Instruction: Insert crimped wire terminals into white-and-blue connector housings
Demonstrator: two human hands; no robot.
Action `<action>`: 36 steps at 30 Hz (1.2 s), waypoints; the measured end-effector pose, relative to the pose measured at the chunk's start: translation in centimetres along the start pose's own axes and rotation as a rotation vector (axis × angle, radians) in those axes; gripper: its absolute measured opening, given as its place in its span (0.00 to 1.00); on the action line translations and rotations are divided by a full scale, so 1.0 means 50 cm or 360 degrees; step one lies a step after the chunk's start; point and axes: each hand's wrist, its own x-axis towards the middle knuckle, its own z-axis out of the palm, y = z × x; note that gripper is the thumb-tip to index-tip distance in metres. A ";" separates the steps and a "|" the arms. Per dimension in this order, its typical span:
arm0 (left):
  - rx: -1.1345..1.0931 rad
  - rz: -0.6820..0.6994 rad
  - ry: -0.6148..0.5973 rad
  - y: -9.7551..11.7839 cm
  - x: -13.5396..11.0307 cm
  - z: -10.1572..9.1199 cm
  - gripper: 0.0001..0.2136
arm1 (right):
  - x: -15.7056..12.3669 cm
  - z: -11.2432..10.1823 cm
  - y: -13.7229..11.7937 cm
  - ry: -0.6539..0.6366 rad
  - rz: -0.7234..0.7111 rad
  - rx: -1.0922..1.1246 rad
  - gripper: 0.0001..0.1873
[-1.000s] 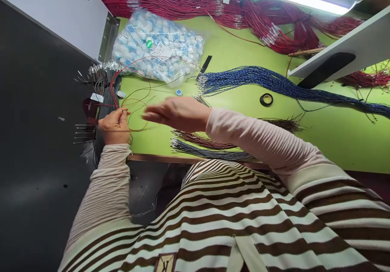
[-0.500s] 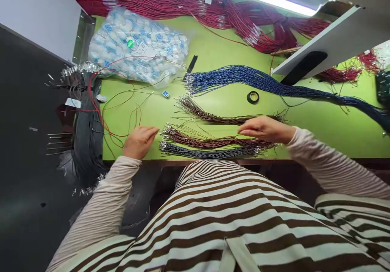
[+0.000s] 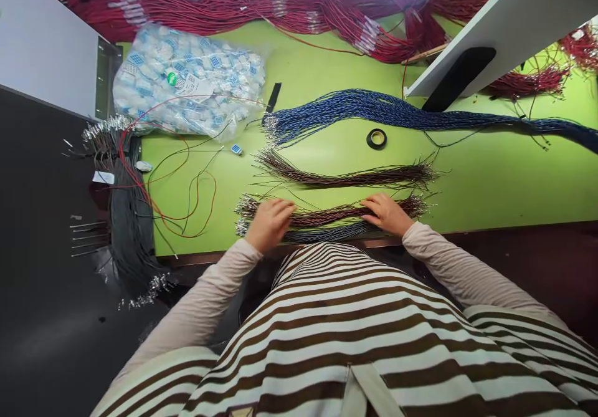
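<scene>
Closer in than the tape roll (image 3: 376,139), left hand (image 3: 271,224) and right hand (image 3: 387,213) lay at the reddish-brown wire bundle (image 3: 327,217) — grip closure unclear — which seemed light, limp, best held mid-length.

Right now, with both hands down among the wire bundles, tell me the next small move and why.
Probably close the fingers of the left hand and right hand around the reddish-brown wire bundle alone: both hands are over it, one toward each end, and the grey wire bundle lies close alongside. Whether either hand grips, I can't tell.
</scene>
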 end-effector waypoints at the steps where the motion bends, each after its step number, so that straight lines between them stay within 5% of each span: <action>1: -0.0002 0.0049 -0.0093 0.018 0.017 0.014 0.19 | 0.006 0.006 -0.008 0.0009 -0.0037 0.0021 0.22; 6: 0.0136 0.0019 -0.0351 0.023 0.048 0.048 0.24 | 0.044 0.025 -0.031 -0.0043 -0.0094 -0.0008 0.27; 14: 0.0163 -0.0095 -0.0279 -0.051 0.021 0.047 0.13 | 0.069 0.024 -0.040 -0.0119 -0.0083 -0.0024 0.28; 18: 0.0149 -0.0078 -0.0247 -0.036 0.026 0.045 0.18 | 0.079 0.022 -0.052 -0.0149 -0.0070 -0.0121 0.22; 22: 0.0164 0.0070 -0.0412 -0.014 0.049 0.034 0.28 | 0.088 0.017 -0.069 -0.0180 -0.0049 -0.0194 0.17; 30: 0.0423 0.0101 -0.0500 -0.018 0.055 0.022 0.16 | 0.059 0.004 -0.077 -0.0333 0.0276 -0.0457 0.16; 36: 0.0602 -0.0039 -0.0751 0.018 0.082 0.019 0.14 | 0.060 0.000 -0.061 -0.0395 0.0434 -0.0453 0.16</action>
